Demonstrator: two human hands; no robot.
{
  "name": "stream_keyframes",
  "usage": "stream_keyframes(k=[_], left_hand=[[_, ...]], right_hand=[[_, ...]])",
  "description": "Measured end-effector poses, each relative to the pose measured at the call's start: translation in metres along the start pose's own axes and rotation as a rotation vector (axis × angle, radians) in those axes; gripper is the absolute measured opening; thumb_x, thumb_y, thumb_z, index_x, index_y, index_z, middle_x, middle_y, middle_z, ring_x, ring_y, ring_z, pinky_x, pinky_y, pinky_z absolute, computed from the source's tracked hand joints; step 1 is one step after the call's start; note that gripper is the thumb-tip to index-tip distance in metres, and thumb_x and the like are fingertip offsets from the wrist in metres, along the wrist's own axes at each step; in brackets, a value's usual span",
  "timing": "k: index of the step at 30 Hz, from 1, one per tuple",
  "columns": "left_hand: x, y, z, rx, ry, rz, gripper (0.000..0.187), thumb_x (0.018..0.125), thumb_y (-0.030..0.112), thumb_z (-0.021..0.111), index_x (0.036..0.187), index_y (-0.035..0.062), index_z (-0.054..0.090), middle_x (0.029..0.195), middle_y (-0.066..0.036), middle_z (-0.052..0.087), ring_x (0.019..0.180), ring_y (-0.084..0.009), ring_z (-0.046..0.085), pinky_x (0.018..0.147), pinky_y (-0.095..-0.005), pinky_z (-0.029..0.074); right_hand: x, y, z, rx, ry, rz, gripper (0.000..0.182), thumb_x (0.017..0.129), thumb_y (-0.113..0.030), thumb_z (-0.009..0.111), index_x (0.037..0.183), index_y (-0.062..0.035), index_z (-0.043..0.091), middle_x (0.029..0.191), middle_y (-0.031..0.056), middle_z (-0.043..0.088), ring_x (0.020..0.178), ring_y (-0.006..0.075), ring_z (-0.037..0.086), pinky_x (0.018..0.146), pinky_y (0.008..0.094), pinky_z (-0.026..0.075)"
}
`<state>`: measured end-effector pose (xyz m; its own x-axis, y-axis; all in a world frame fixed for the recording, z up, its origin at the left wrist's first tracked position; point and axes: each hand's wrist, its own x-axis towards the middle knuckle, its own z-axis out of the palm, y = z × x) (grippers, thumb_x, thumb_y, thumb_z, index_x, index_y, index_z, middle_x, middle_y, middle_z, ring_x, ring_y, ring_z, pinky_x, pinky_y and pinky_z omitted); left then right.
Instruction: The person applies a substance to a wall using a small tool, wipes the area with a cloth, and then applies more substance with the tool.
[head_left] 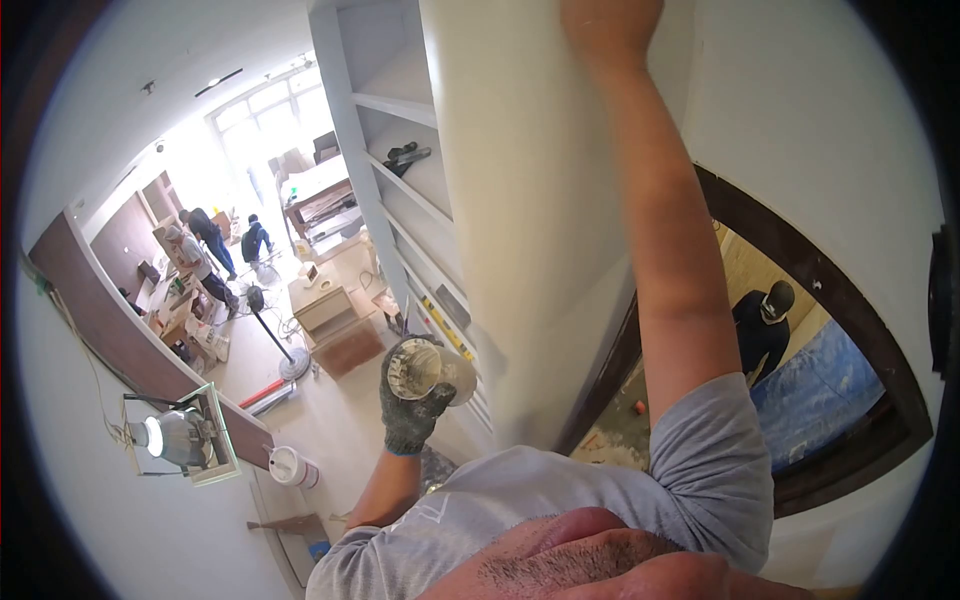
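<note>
My left hand (407,422), in a dark, paste-smeared work glove, is closed around a small tub (415,368). Whitish residue coats the tub's inside, and its mouth tilts toward me. My bare right hand (612,30) is raised high at the top edge of the view, in front of a pale wall (530,200). Its fingers are cut off by the frame, so whatever it may hold is hidden. Left of that wall stands a white built-in shelf unit (395,105). A dark object, perhaps a glove or tool (405,157), lies on one shelf.
A yellow spirit level (447,328) leans by the lower shelves. A lit work lamp (180,437) hangs at left, near a white bucket (294,467). A wooden cabinet (325,305) and several people stand farther off. Right, another person (765,325) appears within a dark-framed opening (815,250).
</note>
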<state>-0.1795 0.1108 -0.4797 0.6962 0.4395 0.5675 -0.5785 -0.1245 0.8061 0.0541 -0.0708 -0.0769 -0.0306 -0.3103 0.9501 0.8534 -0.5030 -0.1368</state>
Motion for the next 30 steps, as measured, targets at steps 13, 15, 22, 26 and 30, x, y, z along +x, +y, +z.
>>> stream_keyframes(k=[13, 15, 22, 26, 30], left_hand=[[0.01, 0.026, 0.005, 0.003, 0.044, 0.113, 0.086, 0.072, 0.031, 0.092, 0.138, 0.0006, 0.045, 0.131, -0.017, 0.06, 0.119, -0.029, 0.061, 0.104, -0.0461, 0.048], [0.018, 0.028, 0.002, -0.079, -0.015, 0.203, 0.088, 0.073, 0.034, 0.091, 0.139, 0.0005, 0.045, 0.131, -0.017, 0.06, 0.119, -0.0298, 0.061, 0.104, -0.0478, 0.047], [0.013, 0.034, 0.012, 0.001, -0.058, 0.115, 0.096, 0.069, 0.045, 0.092, 0.141, 0.0, 0.047, 0.138, -0.017, 0.059, 0.129, -0.0286, 0.054, 0.113, -0.0445, 0.039], [0.01, 0.038, 0.022, 0.105, -0.184, 0.122, 0.095, 0.068, 0.044, 0.093, 0.139, -0.0001, 0.048, 0.137, -0.016, 0.059, 0.128, -0.0274, 0.055, 0.111, -0.0431, 0.041], [0.011, 0.032, 0.021, 0.087, -0.043, 0.102, 0.089, 0.066, 0.036, 0.094, 0.135, 0.0, 0.05, 0.132, -0.015, 0.061, 0.122, -0.0259, 0.058, 0.107, -0.0418, 0.045]], right_hand=[[-0.169, -0.067, -0.059, 0.588, -0.759, 0.232, 0.022, 0.089, -0.024, 0.073, 0.096, -0.0028, 0.073, 0.088, 0.0168, 0.069, 0.081, 0.034, 0.066, 0.075, 0.0419, 0.052], [-0.216, -0.06, -0.076, 0.562, -1.081, 0.357, 0.023, 0.089, -0.024, 0.074, 0.098, -0.0033, 0.073, 0.089, 0.0159, 0.07, 0.082, 0.0321, 0.068, 0.077, 0.0408, 0.053], [-0.308, -0.051, -0.107, 0.782, -1.37, 0.662, 0.024, 0.087, -0.024, 0.077, 0.101, -0.0056, 0.076, 0.096, 0.0102, 0.074, 0.091, 0.0197, 0.07, 0.082, 0.0327, 0.053], [-0.315, -0.056, -0.117, 0.618, -1.364, 0.746, 0.021, 0.085, -0.02, 0.079, 0.101, -0.0058, 0.076, 0.093, 0.0083, 0.074, 0.089, 0.0153, 0.068, 0.08, 0.0307, 0.052], [-0.291, -0.051, -0.116, 0.786, -1.401, 0.809, 0.015, 0.086, -0.018, 0.079, 0.088, -0.0033, 0.074, 0.093, 0.0068, 0.072, 0.087, 0.0144, 0.067, 0.078, 0.0301, 0.053]])
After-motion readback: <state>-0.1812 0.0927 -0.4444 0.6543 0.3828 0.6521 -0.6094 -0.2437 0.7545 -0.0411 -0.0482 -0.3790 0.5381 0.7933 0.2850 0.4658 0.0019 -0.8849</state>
